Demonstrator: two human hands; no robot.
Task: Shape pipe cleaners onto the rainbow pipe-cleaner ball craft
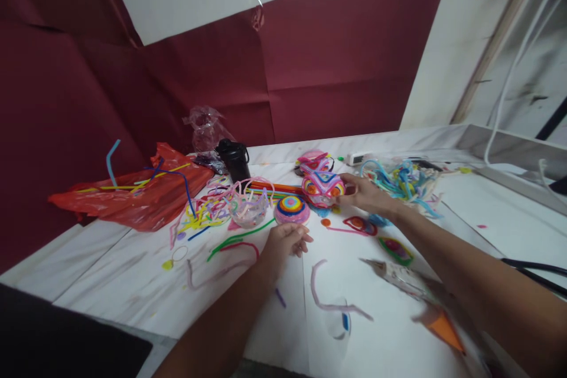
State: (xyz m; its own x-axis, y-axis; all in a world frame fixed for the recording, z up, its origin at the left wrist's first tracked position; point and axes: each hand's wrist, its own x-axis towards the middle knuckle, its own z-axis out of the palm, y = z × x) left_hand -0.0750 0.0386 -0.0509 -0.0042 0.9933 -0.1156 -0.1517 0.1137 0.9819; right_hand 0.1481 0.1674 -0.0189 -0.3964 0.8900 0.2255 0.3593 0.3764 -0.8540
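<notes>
My right hand (364,193) reaches forward and grips a round pipe-cleaner ball (322,188) of pink, blue and orange at the middle of the white table (133,283). My left hand (284,243) hovers just in front of a flat spiral disc (291,209) of coiled coloured pipe cleaners, its fingers loosely apart and holding nothing. A small pipe-cleaner basket (249,205) stands left of the disc. Loose pink, green and red pipe cleaners (234,242) lie around the left hand.
A red plastic bag (133,198) with pipe cleaners lies at the left. A black cup (234,159) and a clear bag (206,127) stand at the back. A blue tangle (398,180) lies right. A glue gun (407,280) and orange cone (445,331) sit near my right forearm.
</notes>
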